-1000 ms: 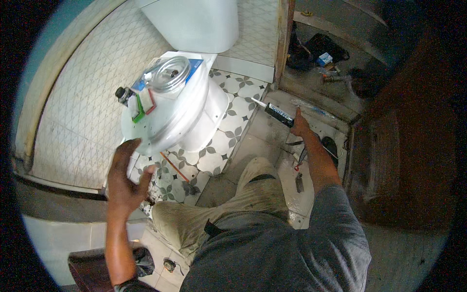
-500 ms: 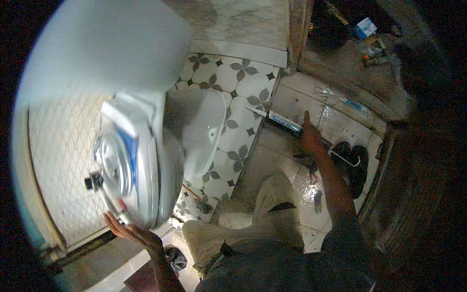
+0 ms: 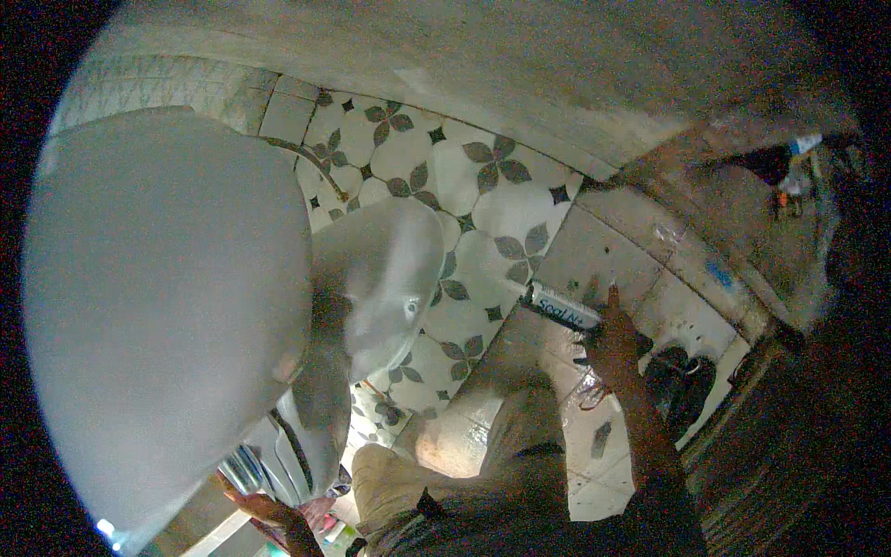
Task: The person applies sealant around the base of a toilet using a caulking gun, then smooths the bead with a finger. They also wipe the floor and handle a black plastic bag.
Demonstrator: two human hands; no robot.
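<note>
My right hand [image 3: 622, 343] is wrapped round a caulking gun at right of centre, its index finger stretched out. A sealant tube [image 3: 563, 308] lies in the gun, with a pale nozzle pointing left over the tiled floor. At the lower left my left hand [image 3: 264, 511] has its fingers stretched out. They are close to a shiny silver rounded piece [image 3: 243, 470] and a white ribbed edge; whether they touch cannot be made out. A large smooth pale form [image 3: 167, 278] fills the left side and hides much behind it. Next to it stands a white ceramic fixture [image 3: 394, 269].
Patterned floor tiles [image 3: 497, 162] surround the fixture, meeting plain dirty tiles on the right. Dark footwear [image 3: 677, 385] lies beyond my right forearm. A thin curved pipe [image 3: 320, 172] rises by the wall. Loose items [image 3: 794, 176] lie at the far right.
The view has shifted, and the pale form covers more of the left side, hiding most of the round-patterned white object. My right hand still grips the caulking gun; my left hand appears lower.
</note>
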